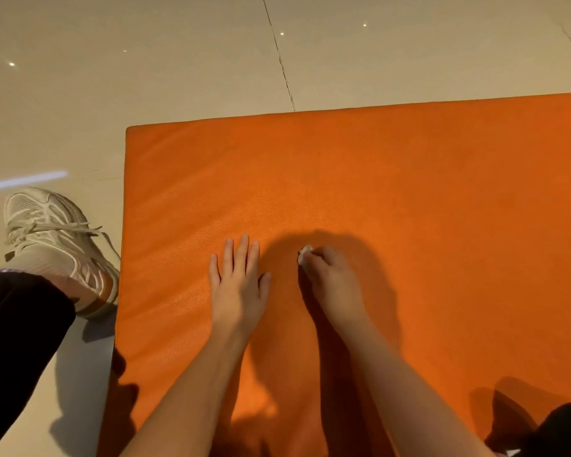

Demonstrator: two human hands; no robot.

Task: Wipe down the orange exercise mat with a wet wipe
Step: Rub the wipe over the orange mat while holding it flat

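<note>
The orange exercise mat [393,179] lies flat on the floor and fills the centre and right of the view. My left hand [238,285] rests on it palm down with straight fingers. Just to its right, my right hand [333,278] has its fingers curled round a small white wet wipe [304,253] and holds it against the mat. Only a corner of the wipe shows past the fingertips; the rest is hidden under the hand.
A pale tiled floor [145,61] surrounds the mat at the top and left. My left foot in a white sneaker [56,239] stands beside the mat's left edge, with a dark trouser leg [17,341] below it. Dark cloth [561,430] sits at the bottom right.
</note>
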